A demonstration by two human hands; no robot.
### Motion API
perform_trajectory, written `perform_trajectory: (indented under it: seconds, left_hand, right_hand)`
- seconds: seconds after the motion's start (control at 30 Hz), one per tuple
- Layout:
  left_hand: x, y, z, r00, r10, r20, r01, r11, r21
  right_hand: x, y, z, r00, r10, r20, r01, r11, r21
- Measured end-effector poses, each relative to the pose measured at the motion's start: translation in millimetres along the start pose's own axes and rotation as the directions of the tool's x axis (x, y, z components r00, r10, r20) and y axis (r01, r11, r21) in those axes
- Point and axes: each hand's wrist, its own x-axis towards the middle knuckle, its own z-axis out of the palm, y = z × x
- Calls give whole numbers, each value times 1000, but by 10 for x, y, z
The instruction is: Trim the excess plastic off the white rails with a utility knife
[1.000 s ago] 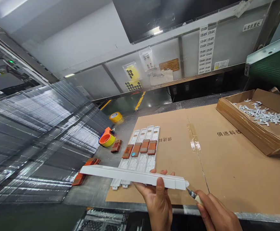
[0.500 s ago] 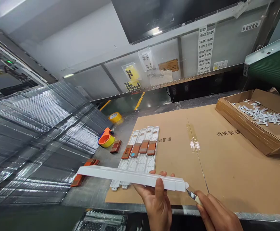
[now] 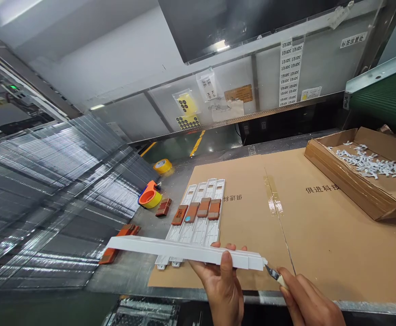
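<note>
The left hand (image 3: 223, 290) grips a long white moulded plastic strip (image 3: 184, 250) near its right end, thumb on top, fingers beneath, held level above the brown cardboard sheet (image 3: 320, 235). The right hand (image 3: 308, 303) is closed on a small metal-bladed knife (image 3: 273, 275), its tip at the strip's right end. The strip looks light, stiff but thin, likely to flex at its unsupported left end; a hold nearer the middle would steady it.
</note>
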Motion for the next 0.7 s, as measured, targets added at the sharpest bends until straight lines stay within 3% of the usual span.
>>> perform_trajectory:
  seconds: [0.23, 0.33, 0.4, 0.47, 0.57, 0.7]
  left_hand:
    - [29, 57, -13, 999, 2, -39, -2, 1000, 11]
    - [26, 51, -4, 1000, 4, -14, -4, 1000, 1]
    - [18, 38, 0, 1000, 9, 1, -9, 1000, -4]
    - [4, 21, 4, 1000, 3, -2, -3, 1000, -3]
    - [-32, -8, 18, 1000, -13, -15, 13, 1000, 4]
    - [-113, -32, 46, 999, -36, 24, 36, 999, -8]
  right_hand:
    - [-32, 232, -15, 1000, 20, 16, -19, 997, -75]
    - [-13, 189, -76, 998, 52, 34, -54, 997, 51]
    - [20, 123, -121, 986, 124, 112, -146, 966, 212]
    - [70, 41, -150, 947, 227, 226, -302, 869, 393]
    - [176, -95, -149, 849, 363, 384, -527, 623, 577]
    - [322, -239, -110, 781, 398, 481, -612, 335, 716]
